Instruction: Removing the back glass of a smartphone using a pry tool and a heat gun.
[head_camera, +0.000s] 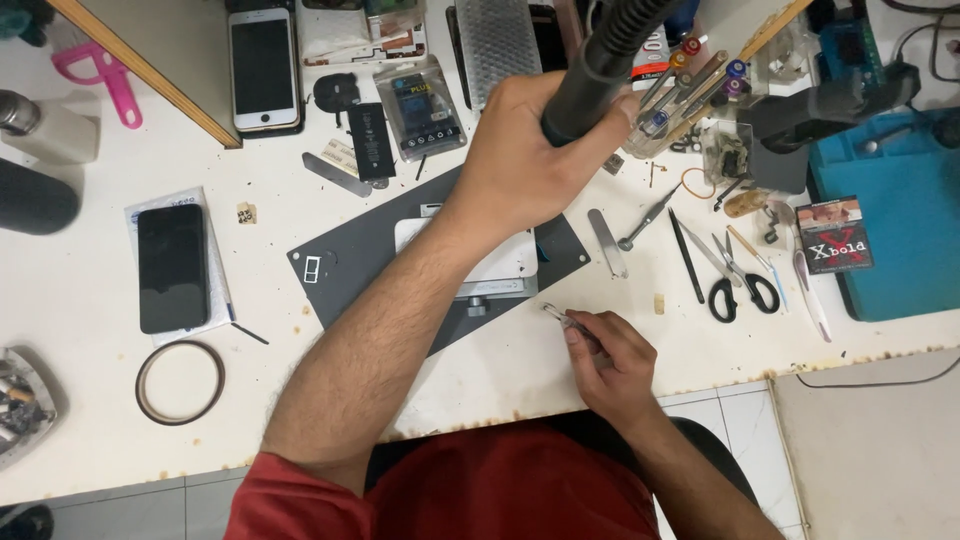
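My left hand reaches across the bench and is closed around a thick black handle with a hose, held above a white flat device. That device lies on a dark grey mat; my forearm hides much of it. My right hand rests near the table's front edge and pinches metal tweezers, their tips pointing up-left toward the mat's lower corner.
A black phone and a tape ring lie at left, a white phone and a loose battery at the back. Scissors, thin tools, a small box and a blue mat are at right.
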